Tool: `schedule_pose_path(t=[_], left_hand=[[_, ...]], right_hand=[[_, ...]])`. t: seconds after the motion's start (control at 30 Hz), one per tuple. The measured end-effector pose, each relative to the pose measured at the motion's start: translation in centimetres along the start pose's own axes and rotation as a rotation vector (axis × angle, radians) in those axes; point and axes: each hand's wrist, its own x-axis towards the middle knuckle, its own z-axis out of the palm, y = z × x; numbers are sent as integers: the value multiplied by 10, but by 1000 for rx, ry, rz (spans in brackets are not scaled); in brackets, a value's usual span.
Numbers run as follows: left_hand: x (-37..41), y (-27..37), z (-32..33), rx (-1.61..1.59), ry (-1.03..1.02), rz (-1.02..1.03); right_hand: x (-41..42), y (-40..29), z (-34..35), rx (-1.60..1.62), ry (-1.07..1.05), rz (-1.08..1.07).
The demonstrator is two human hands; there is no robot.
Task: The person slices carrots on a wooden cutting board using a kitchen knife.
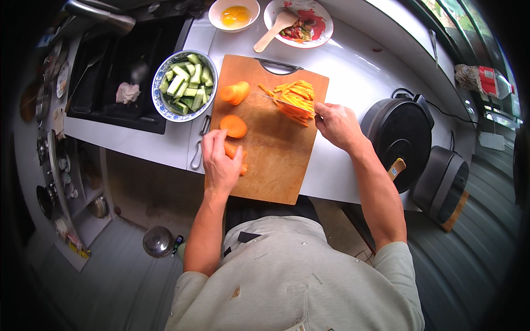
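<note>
My right hand (pixel 337 124) is shut on a kitchen knife (pixel 285 101), seen nearly edge-on. Its blade lies against a heap of carrot strips (pixel 297 93) at the upper right of the wooden cutting board (pixel 273 165). Over the board's left edge, my left hand (pixel 221 159) has its fingertips at a round carrot slice (pixel 233 126). More carrot pieces (pixel 230 151) show between its thumb and fingers, partly hidden; whether it grips them is unclear. Overlapping carrot slices (pixel 235 92) lie in a row farther up the board.
Left of the board are a bowl of cut cucumber (pixel 184 85), a peeler (pixel 200 145) and a black sink (pixel 155 122). Behind stand a bowl of egg yolks (pixel 234 15) and a bowl with a wooden spatula (pixel 275 31). A black round electric appliance (pixel 393 145) sits at right.
</note>
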Motion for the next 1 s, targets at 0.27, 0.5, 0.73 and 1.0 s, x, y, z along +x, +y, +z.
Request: schedule_pose_path(t=[0.27, 0.5, 0.73, 1.0], left_hand=[[33, -4, -15, 230, -190, 101], [45, 5, 5, 344, -256, 144], [50, 2, 20, 319, -259, 195], [16, 38, 62, 290, -307, 239]], right_hand=[[-20, -27, 0, 195, 71, 90], [-58, -43, 19, 277, 111, 200], [-96, -56, 38, 357, 65, 291], [-116, -55, 48, 366, 54, 453]])
